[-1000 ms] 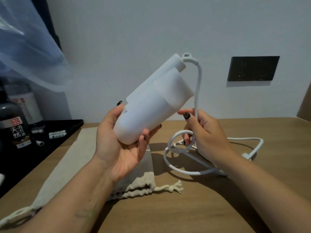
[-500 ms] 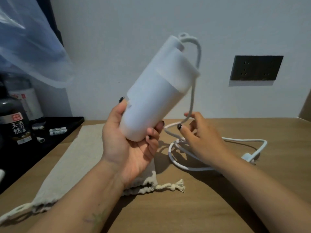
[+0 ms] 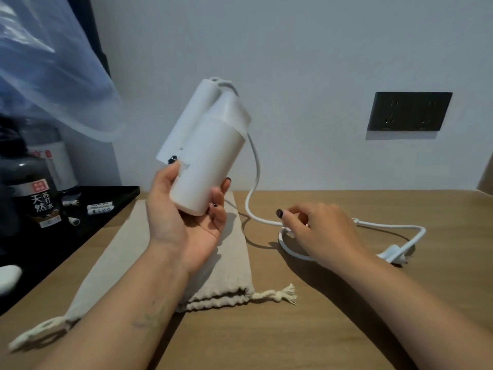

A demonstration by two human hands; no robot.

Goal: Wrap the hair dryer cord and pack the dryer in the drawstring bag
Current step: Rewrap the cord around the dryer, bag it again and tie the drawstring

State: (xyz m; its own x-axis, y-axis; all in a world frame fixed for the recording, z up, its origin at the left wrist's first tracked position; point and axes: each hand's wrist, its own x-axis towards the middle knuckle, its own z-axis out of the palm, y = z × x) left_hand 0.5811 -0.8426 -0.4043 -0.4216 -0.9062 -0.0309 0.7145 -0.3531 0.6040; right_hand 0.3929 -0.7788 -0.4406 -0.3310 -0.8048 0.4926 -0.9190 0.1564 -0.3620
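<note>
While my left hand (image 3: 186, 222) grips the white hair dryer (image 3: 205, 156) tilted above the drawstring bag (image 3: 170, 252), my right hand (image 3: 317, 231) pinches its cord (image 3: 254, 166) low on the wooden table (image 3: 346, 329).

I see the dryer's base in my curled left palm. Its cord drops from the top, runs under my right fingertips, then loops to the plug (image 3: 394, 253) lying flat at right.

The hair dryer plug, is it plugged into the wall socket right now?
No, the plug lies on the table, well below the wall socket.
</note>
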